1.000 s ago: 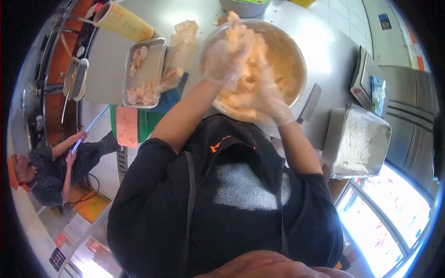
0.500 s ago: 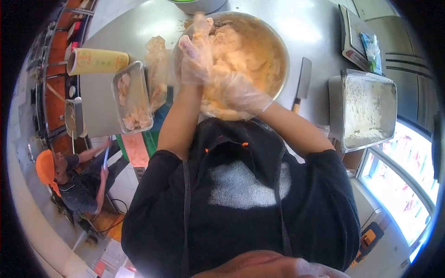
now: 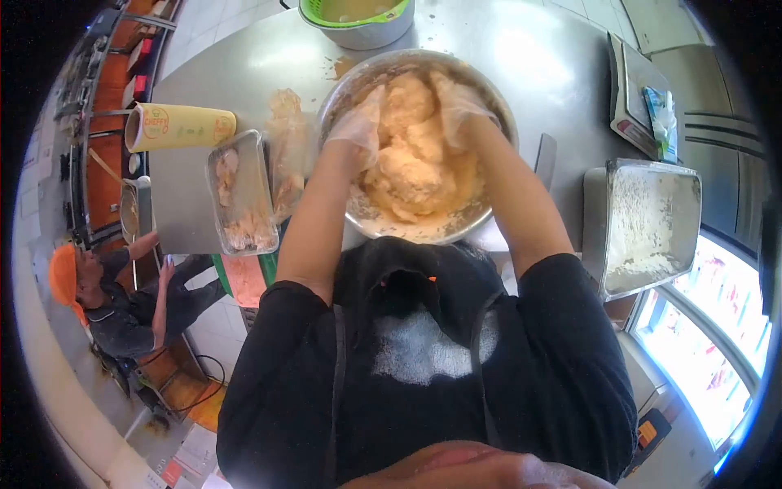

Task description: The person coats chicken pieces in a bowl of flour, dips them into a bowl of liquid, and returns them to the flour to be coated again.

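A large steel mixing bowl [image 3: 487, 91] stands in front of me, holding a heap of chicken pieces [image 3: 411, 171] in wet orange-beige coating. My left hand [image 3: 358, 122], in a clear plastic glove, presses into the left side of the heap. On the opposite side, my right hand [image 3: 460, 106], also gloved, reaches down against the chicken. Both hands have their fingers buried or hidden by the coated pieces, so their grip does not show. The heap rises between the two hands.
Left of the bowl are a clear bag [image 3: 287, 151], a tray [image 3: 244, 186] with raw pieces and a yellow tub [image 3: 191, 129]. Rightward lie a knife [image 3: 545, 160], a floured pan [image 3: 595, 220] and a scale [image 3: 631, 90]. Behind stands a pot [image 3: 371, 37]. A co-worker [image 3: 122, 306] is at left.
My hands have gone from close together at the bowl's left and front to opposite sides of the chicken. The chicken is now heaped centrally. The view has shifted slightly, showing more of the pot.
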Demonstrator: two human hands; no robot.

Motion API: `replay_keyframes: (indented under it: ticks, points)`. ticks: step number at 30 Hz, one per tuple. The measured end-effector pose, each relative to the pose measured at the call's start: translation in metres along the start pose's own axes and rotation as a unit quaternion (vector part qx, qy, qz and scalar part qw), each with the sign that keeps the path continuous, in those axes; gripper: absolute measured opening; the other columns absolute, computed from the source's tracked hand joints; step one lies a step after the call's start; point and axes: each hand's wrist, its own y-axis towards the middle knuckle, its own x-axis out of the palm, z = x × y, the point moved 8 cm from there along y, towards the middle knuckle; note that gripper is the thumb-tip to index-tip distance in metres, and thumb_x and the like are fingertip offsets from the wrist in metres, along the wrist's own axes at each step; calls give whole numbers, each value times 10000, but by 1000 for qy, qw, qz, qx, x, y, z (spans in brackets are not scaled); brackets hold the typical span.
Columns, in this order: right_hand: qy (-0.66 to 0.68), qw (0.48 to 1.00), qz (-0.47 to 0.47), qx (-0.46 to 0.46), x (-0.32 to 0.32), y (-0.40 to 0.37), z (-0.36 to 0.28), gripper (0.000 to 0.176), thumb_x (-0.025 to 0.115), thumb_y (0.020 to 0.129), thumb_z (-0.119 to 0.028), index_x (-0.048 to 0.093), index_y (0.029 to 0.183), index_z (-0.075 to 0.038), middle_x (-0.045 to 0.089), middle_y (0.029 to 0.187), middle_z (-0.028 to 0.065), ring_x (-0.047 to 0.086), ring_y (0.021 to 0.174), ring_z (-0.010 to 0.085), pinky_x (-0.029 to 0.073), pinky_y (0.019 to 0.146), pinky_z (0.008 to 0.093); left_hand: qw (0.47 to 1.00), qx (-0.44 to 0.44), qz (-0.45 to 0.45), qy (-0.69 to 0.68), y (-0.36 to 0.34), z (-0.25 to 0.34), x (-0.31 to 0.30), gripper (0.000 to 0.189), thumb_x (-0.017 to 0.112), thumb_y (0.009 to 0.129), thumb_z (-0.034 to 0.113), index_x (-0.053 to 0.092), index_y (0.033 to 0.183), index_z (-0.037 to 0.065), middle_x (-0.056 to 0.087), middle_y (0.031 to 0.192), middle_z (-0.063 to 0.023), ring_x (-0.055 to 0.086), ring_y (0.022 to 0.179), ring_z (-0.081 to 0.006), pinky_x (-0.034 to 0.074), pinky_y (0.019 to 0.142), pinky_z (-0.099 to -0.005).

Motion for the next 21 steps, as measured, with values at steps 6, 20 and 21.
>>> replay_keyframes:
  ticks: [6, 20, 21]
  points:
    - [312, 949, -37, -37, -13, -23, -53, 641, 581, 936, -135, 330, 1525, -130, 498, 1437, 187, 452, 1331, 320, 339, 1155, 392, 981, -34, 184, -40, -48, 134, -37, 537, 495, 1011, 438, 558, 1353, 30, 629, 1292, -154, 594, 1183, -267, 448, 996, -387]
    - [449, 889, -86, 18, -41, -85, -29, 447, 478, 1016, -399, 556, 1295, -58, 626, 1210, 113, 635, 1030, 273, 530, 888, 417, 982, -50, 101, 149, -73, 24, -25, 370, 580, 961, 289, 596, 1257, 68, 654, 1070, -105, 627, 1055, -234, 501, 913, -344]
    - [398, 914, -74, -1, -44, -83, -30, 454, 479, 1015, -402, 555, 1299, -56, 626, 1213, 115, 634, 1032, 272, 529, 892, 416, 983, -68, 144, 91, -83, 18, -26, 389, 587, 960, 302, 590, 1269, 65, 651, 1082, -106, 621, 1064, -233, 498, 919, -343]
